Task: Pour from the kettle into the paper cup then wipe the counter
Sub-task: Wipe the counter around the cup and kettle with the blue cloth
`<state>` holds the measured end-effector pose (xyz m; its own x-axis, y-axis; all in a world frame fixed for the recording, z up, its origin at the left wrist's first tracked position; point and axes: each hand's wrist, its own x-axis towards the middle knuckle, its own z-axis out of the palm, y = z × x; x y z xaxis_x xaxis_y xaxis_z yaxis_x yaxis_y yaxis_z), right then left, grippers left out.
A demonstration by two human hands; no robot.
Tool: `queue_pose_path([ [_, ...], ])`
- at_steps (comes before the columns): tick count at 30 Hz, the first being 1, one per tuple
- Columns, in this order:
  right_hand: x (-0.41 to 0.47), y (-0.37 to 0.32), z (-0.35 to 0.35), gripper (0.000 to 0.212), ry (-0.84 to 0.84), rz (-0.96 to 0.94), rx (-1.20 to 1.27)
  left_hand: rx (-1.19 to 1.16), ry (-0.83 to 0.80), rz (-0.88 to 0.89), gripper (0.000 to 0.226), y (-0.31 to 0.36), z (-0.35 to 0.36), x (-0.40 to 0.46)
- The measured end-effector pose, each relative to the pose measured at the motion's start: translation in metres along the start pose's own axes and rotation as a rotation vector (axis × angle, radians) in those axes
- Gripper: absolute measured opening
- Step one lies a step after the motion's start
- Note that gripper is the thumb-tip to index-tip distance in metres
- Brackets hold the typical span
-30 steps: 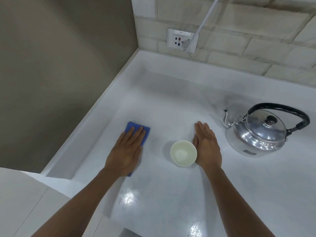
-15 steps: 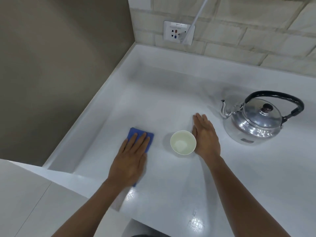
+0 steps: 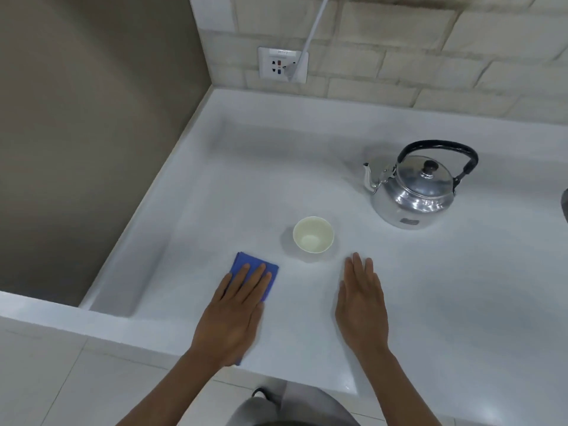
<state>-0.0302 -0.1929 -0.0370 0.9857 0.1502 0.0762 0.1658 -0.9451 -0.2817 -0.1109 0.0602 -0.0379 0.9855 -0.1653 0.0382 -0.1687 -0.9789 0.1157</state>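
A shiny metal kettle point(image 3: 412, 192) with a black handle stands upright at the back right of the white counter point(image 3: 461, 287), its spout pointing left. The white paper cup point(image 3: 313, 234) stands upright left of and nearer than the kettle. My left hand point(image 3: 233, 315) lies flat on a blue cloth point(image 3: 246, 265), pressing it onto the counter; only the cloth's far end and a near corner show. My right hand point(image 3: 361, 305) rests flat on the counter, fingers together, just right of and nearer than the cup, not touching it.
A wall socket point(image 3: 282, 64) with a white cable point(image 3: 313, 29) plugged in sits on the tiled back wall. A raised lip point(image 3: 147, 229) runs along the counter's left side. The counter's front edge point(image 3: 292, 373) lies just below my wrists. A dark object point(image 3: 565, 204) shows at the right border.
Both hands have drawn back toward the front edge. The blue cloth slid back under my left hand, and my right hand has left the cup's side.
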Motion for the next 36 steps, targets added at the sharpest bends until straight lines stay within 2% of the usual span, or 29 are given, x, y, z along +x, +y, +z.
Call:
queue_pose_path([
  [4,-0.007,-0.005,0.002,0.051,0.011,0.008,-0.022,-0.016,-0.01,-0.135,0.059,-0.004,-0.015,0.032],
  [7,-0.009,-0.007,0.005,0.05,0.013,0.029,-0.041,0.004,-0.023,-0.146,0.059,0.007,-0.02,0.049],
  [12,-0.011,-0.006,0.002,0.049,0.032,0.009,-0.029,-0.005,-0.075,0.151,0.057,0.038,-0.01,0.02],
  [14,-0.012,-0.005,0.0,0.048,0.035,0.0,-0.023,-0.027,-0.072,0.199,0.055,0.037,-0.006,0.0],
  [19,-0.022,-0.004,0.001,0.049,0.038,0.023,-0.043,-0.055,-0.068,0.012,0.06,0.011,-0.01,0.004],
  [22,-0.031,-0.006,0.003,0.049,0.058,0.044,-0.036,-0.039,-0.074,-0.171,0.06,0.026,-0.007,0.032],
  [24,-0.032,-0.007,0.002,0.049,0.062,0.049,-0.018,-0.072,-0.064,-0.234,0.063,0.049,-0.004,0.035],
  [26,-0.032,-0.006,0.002,0.048,0.07,0.052,0.002,-0.073,-0.059,-0.136,0.061,0.074,-0.001,0.023],
  [28,-0.032,-0.005,0.001,0.048,0.072,0.044,0.02,-0.078,-0.076,0.093,0.057,0.082,0.0,0.002],
  [30,-0.033,-0.004,0.0,0.047,0.087,0.036,0.041,-0.061,-0.082,0.256,0.056,0.062,-0.004,-0.003],
  [31,-0.033,-0.003,0.0,0.047,0.091,0.035,0.053,-0.044,-0.093,0.283,0.057,0.049,-0.006,-0.001],
  [33,-0.032,-0.002,-0.002,0.047,0.088,0.034,0.08,-0.016,-0.097,0.232,0.06,0.034,-0.009,0.005],
  [36,-0.033,-0.004,-0.009,0.045,0.097,0.051,0.234,-0.018,-0.076,0.022,0.059,0.062,-0.008,0.011],
])
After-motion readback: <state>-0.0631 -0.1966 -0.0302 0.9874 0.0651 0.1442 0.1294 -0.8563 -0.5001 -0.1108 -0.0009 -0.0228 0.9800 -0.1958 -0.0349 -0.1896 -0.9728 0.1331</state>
